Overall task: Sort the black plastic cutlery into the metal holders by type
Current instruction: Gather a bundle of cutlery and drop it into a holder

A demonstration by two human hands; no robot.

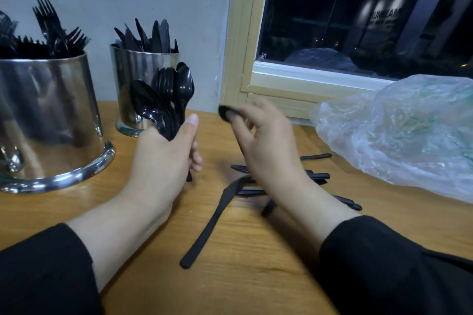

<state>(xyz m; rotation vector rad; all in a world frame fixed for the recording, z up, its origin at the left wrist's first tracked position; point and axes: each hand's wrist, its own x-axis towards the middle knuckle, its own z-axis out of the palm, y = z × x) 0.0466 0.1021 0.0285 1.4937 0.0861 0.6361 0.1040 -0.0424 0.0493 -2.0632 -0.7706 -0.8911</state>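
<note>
Left hand [163,158] gripping bunch of black spoons [166,94] upright, fingers curling round handles. Right hand [266,140] pinching blurred black piece [225,113]. Loose cutlery [256,186] lying on wooden table [256,263] beneath; forks holder [51,123], knives holder [138,71] standing left.

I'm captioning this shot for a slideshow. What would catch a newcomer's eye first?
The left hand at centre grips a bunch of black spoons, bowls up. Beside it, the blurred right hand pinches one more black piece above loose cutlery on the wooden table. At left stand two shiny metal holders, forks in one, knives in the other.
</note>
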